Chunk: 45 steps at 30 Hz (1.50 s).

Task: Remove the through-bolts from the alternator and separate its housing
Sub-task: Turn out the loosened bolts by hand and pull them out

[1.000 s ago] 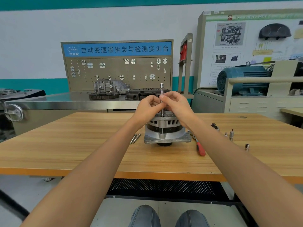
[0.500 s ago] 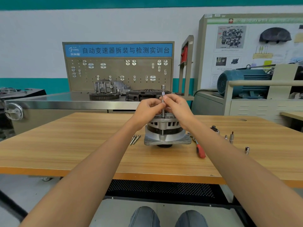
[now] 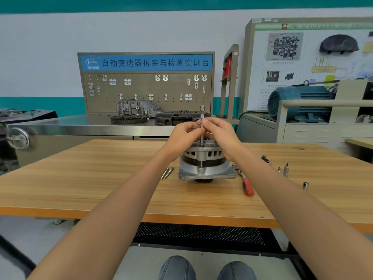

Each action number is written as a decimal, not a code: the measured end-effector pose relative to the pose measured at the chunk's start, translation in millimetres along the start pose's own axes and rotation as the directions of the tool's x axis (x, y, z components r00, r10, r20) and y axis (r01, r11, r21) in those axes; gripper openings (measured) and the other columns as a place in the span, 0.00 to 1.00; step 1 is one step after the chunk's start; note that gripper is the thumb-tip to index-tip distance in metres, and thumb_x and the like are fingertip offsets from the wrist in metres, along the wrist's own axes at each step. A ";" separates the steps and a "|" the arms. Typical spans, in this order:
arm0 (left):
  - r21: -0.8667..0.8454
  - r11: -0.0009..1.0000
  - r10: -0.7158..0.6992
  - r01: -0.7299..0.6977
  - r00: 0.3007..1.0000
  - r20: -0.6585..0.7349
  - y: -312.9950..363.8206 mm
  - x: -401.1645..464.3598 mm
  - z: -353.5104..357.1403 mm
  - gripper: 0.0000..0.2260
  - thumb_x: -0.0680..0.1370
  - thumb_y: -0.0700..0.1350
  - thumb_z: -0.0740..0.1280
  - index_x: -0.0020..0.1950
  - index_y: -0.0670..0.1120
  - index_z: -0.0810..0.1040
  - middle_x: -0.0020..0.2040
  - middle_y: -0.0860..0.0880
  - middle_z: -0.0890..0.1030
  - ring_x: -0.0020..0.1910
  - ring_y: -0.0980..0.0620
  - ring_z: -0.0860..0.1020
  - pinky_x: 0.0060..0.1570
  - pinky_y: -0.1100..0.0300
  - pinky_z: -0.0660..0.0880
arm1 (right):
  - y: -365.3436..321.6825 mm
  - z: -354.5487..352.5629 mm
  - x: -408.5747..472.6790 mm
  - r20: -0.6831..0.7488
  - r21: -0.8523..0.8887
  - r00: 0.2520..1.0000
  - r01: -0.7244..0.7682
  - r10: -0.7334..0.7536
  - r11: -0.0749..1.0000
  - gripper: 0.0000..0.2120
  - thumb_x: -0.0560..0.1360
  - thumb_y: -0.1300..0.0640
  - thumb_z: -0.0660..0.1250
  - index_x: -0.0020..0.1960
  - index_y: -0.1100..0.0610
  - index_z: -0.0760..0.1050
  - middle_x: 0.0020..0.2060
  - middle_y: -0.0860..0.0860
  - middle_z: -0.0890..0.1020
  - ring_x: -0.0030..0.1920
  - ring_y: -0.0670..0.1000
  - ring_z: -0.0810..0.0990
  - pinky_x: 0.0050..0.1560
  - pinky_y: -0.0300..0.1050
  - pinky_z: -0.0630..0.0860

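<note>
Nearby — two loose through-bolts (image 3: 167,173)

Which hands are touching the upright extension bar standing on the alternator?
Touching, both: the head view shows left hand and right hand fingertips pinching the extension bar above the alternator.

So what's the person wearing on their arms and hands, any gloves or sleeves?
Nothing at all: the left hand and right hand are bare, without gloves, rings or a watch, and both forearms are uncovered as far as the picture shows, with no sleeve in sight.
</note>
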<state>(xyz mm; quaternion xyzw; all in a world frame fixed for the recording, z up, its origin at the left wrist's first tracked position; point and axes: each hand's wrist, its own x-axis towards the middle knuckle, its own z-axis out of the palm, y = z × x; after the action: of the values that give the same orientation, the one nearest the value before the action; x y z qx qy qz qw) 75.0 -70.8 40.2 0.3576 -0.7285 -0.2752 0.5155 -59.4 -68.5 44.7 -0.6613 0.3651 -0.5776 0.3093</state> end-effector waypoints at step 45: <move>-0.003 1.000 0.024 -0.024 0.998 -0.050 0.5 -2.8 3.1 0.02 0.78 0.42 0.68 0.47 0.45 0.79 0.41 0.49 0.81 0.41 0.56 0.78 0.44 0.65 0.76 | -1.9 -0.1 0.5 0.022 0.036 0.999 -0.032 0.031 0.999 0.08 0.80 0.56 0.59 0.53 0.51 0.78 0.52 0.50 0.81 0.55 0.48 0.79 0.54 0.40 0.76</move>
<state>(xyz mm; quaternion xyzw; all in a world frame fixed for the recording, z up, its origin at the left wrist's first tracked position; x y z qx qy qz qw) 72.5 -68.2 38.1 0.3547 -0.7192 -0.2613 0.5372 -59.2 -67.9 46.6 -0.6558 0.3615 -0.5723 0.3343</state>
